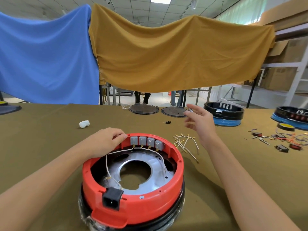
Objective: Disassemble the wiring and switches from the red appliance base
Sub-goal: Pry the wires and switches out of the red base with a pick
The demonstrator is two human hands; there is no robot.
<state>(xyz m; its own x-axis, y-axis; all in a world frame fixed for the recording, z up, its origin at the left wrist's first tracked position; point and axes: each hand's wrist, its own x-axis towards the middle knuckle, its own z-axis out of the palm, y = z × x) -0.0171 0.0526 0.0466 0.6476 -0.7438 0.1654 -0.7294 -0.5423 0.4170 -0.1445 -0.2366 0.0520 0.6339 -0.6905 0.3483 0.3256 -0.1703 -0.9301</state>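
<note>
The red appliance base [176, 164] sits on the olive cloth in front of me, open side up. Several grey switches [146, 141] line the inside of its far wall, linked by a white wire [120, 151] that runs down toward a black power socket [112, 198] on the near side. My left hand [105, 142] grips the far-left rim, fingers curled right beside the leftmost switch. My right hand [202, 124] hovers above the table to the right of the base, fingers spread and blurred. Loose white wires with brass terminals [185, 142] lie below it.
Two dark round plates [144, 109] [175, 111] lie at the table's far edge. A black-and-blue base [224, 114] stands to the right, with another [291, 115] beyond it. Removed switches and coloured wires [280, 140] lie near a tape roll [285, 127]. A white wad [84, 124] lies left.
</note>
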